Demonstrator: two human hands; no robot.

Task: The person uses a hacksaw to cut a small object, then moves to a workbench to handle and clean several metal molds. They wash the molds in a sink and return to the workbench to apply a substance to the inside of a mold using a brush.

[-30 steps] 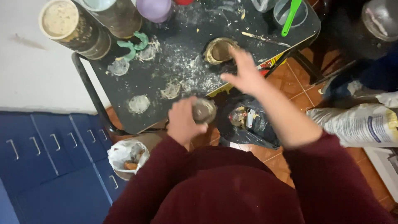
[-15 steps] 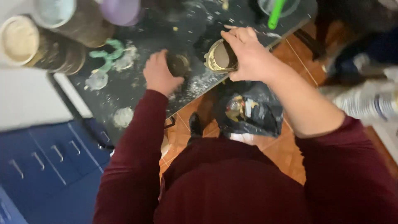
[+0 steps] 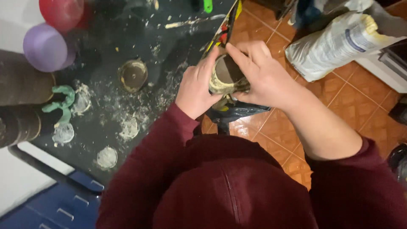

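both hands meet just off the counter's right edge, over the orange tiled floor (image 3: pixel 339 97). the left hand (image 3: pixel 196 89) and the right hand (image 3: pixel 263 74) together hold a small round cup smeared with pale yellowish dough (image 3: pixel 227 76), tilted so its dark inside faces up. the left fingers are wrapped on the cup's left wall with the thumb up along its rim; the right fingers (image 3: pixel 243 57) are curled over the rim from the far side and clamped on it, the palm against the cup's right wall. directly under the cup hangs a black plastic bag (image 3: pixel 237 112), its mouth partly hidden by the hands.

the dark, flour-dusted counter (image 3: pixel 169 46) fills the upper left of the view. near its middle lies a round metal lid with a dough-crusted rim (image 3: pixel 133 74), well apart from the hands. toward the left edge sits a green curved plastic cutter (image 3: pixel 62 99), with pale flat discs of dough nearby: one beside the cutter (image 3: pixel 81 101), one below it (image 3: pixel 63 133), one nearer the middle (image 3: pixel 129 127), and one close to the near edge (image 3: pixel 106 157). at the far left corner stand a purple round ball-like thing (image 3: pixel 45 46) and a red one (image 3: pixel 61 12). a white sack with blue print (image 3: pixel 339 42) rests on the floor at the far right. both sleeves are dark red.
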